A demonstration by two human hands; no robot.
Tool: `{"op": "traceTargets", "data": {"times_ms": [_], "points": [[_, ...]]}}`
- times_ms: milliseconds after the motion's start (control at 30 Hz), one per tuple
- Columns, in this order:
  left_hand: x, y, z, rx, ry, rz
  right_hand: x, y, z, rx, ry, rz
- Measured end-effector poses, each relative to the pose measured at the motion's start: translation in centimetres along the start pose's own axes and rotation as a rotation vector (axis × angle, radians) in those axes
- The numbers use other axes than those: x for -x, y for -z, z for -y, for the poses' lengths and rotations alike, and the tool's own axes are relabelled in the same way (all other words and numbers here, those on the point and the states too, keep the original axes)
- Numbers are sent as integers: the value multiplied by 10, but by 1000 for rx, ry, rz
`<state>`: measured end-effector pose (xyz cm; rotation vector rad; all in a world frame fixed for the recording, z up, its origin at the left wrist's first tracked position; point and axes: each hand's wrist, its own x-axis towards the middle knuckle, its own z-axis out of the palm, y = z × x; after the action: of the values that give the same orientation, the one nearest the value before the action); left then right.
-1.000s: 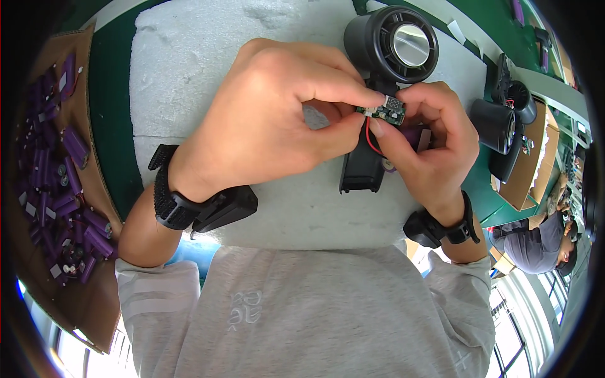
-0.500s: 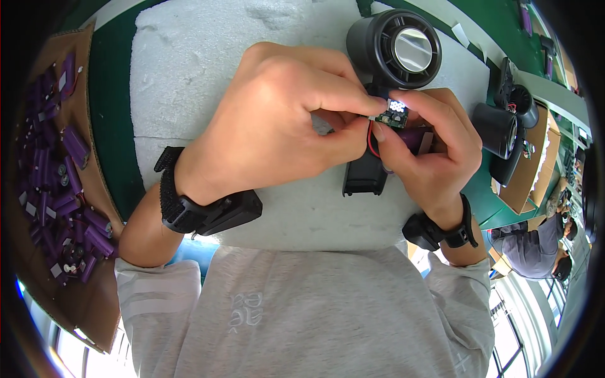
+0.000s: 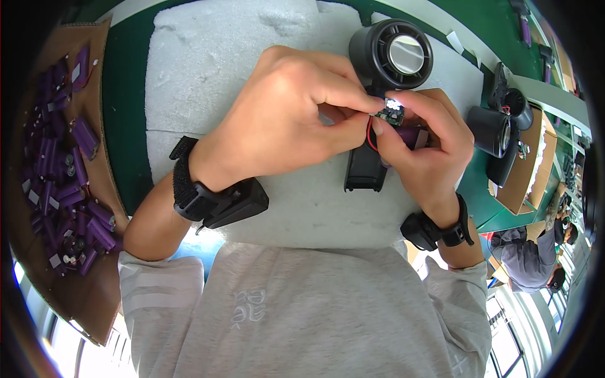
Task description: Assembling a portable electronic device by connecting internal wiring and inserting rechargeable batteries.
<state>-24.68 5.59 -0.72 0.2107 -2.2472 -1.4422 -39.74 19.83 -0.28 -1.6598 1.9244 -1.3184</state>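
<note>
A small circuit board (image 3: pixel 391 114) with a lit white display is pinched between the thumb and index finger of my right hand (image 3: pixel 438 138). At the board's left edge, my left hand (image 3: pixel 283 116) closes its thumb and index finger on a wire connector, mostly hidden by the fingertips. A red wire (image 3: pixel 369 135) curves down from there. Partly covered by my right fingers is a purple battery cell (image 3: pixel 411 136). Below the hands lies the black handle (image 3: pixel 365 169) of a handheld fan, its round head (image 3: pixel 397 53) with a silver centre above them.
White foam padding (image 3: pixel 208 82) covers the green table. On the left, a cardboard box (image 3: pixel 94 183) holds many purple battery cells. At right, more black fan bodies (image 3: pixel 488 130) lie beside a small cardboard box (image 3: pixel 529 170). Another person (image 3: pixel 526 261) is farther off at right.
Both hands keep their grip at the board with barely any shift. The whole view has moved slightly, and the fan head sits a little lower in the picture.
</note>
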Motion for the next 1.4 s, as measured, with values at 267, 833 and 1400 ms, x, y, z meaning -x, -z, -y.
{"op": "traceTargets", "data": {"times_ms": [267,833,1400], "points": [[-3,2,-5,85,116,61,-1,4,5,-92,-164,57],[0,-7,-8,101,227,98,-3,8,6,-44,-164,44],[1,-4,-5,143,207,103,-8,9,4,34,-32,109]]}}
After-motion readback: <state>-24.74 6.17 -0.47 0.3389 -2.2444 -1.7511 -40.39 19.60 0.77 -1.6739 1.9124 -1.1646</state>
